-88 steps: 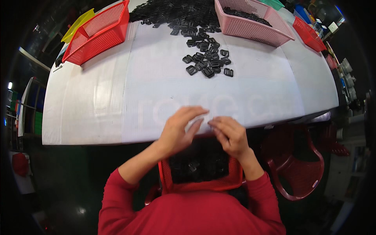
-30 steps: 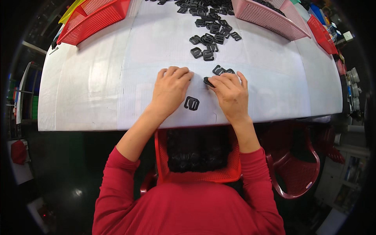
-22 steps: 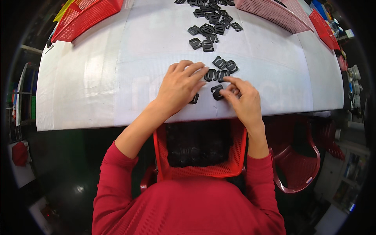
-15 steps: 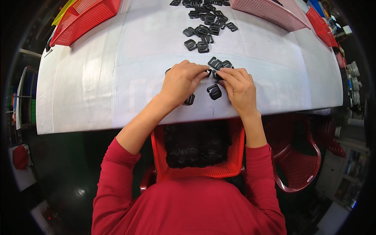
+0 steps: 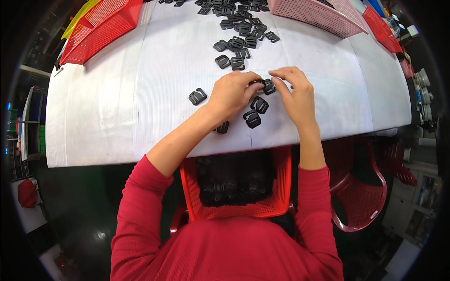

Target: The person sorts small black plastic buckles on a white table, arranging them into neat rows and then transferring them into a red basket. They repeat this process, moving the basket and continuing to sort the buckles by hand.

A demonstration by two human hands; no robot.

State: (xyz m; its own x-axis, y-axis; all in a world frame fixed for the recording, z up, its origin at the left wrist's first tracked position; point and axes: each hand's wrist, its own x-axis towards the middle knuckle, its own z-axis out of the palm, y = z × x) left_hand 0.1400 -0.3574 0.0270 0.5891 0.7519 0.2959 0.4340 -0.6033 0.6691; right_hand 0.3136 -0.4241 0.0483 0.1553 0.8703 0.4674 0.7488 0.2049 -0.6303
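My left hand [image 5: 236, 92] is closed in a pinch over the table, with a dark piece of a black plastic buckle showing between thumb and fingertips. Just beyond those fingertips lies another black buckle [image 5: 269, 86], flat and slotted. My right hand [image 5: 296, 93] hovers beside it, thumb and forefinger apart, holding nothing. Nearer to me, between the hands, one buckle [image 5: 259, 105] touches or slightly overlaps a second buckle [image 5: 252, 119]. Left of my left hand sits a lone buckle [image 5: 197, 96]. Beneath my left wrist, a further buckle [image 5: 222, 127] is partly hidden.
A heap of black buckles [image 5: 243, 29] spreads across the far middle of the white-covered table [image 5: 103, 112]. Red [image 5: 101, 35] and pink [image 5: 323, 18] baskets stand at the back. Below the table edge, a red basket [image 5: 282, 187] holds many dark pieces. A dark red chair [image 5: 361, 196] stands right.
A buckle that was between my hands now lies on the table beside the nearer one. My right fingers have let go and spread, and both hands have shifted slightly right. The view has tilted a little.
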